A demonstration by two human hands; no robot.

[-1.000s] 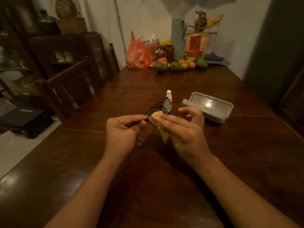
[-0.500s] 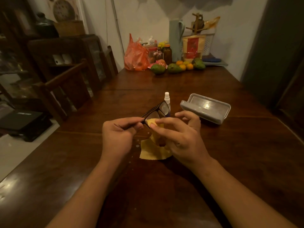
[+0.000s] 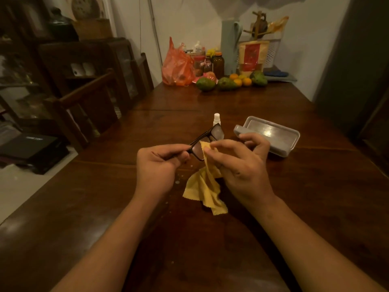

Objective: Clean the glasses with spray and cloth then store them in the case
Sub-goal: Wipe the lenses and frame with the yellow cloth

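Observation:
Black-framed glasses (image 3: 207,136) are held above the dark wooden table (image 3: 315,197), gripped at their near end by my left hand (image 3: 160,165). My right hand (image 3: 242,167) pinches a yellow cloth (image 3: 207,186) against the near lens; the rest of the cloth hangs down and trails onto the table. A small white spray bottle (image 3: 216,119) stands just behind the glasses, its lower part hidden by them. The grey glasses case (image 3: 271,133) lies open to the right, just beyond my right fingers.
Fruit (image 3: 227,82), jars and an orange plastic bag (image 3: 177,66) crowd the table's far end. Wooden chairs (image 3: 90,106) line the left side. Small droplets (image 3: 177,182) dot the wood near my left hand.
The cloth has unfolded and hangs lower, its end now lying on the table. My right hand's pinch has shifted along the near lens. The left hand keeps its hold.

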